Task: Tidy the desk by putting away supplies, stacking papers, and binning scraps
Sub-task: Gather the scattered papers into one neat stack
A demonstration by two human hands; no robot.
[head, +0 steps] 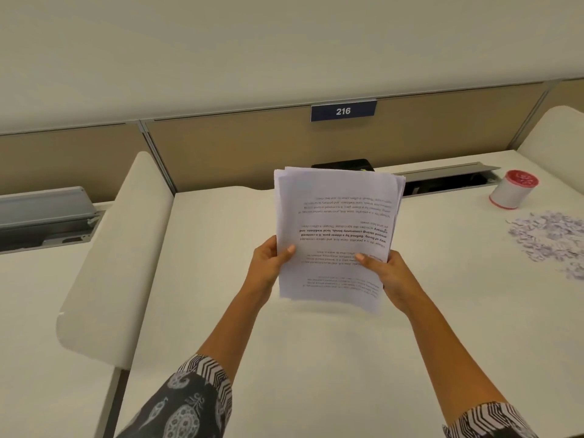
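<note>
Gripping the sheaf of papers point(336, 235) above mid-desk point(221, 248), left hand point(268, 263) and right hand point(390, 276) pinch its lower corners, the stacking step seemingly underway, edges needing squaring next, scraps point(550, 238) waiting at three o'clock.

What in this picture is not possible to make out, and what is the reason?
Head view, stack of papers: the print is upside down and blurred.
Head view, black object: mostly hidden behind the papers.
Head view, paper scraps: pile cut off by the right edge.
Head view, left hand and right hand: fingers hidden behind the papers.
</note>
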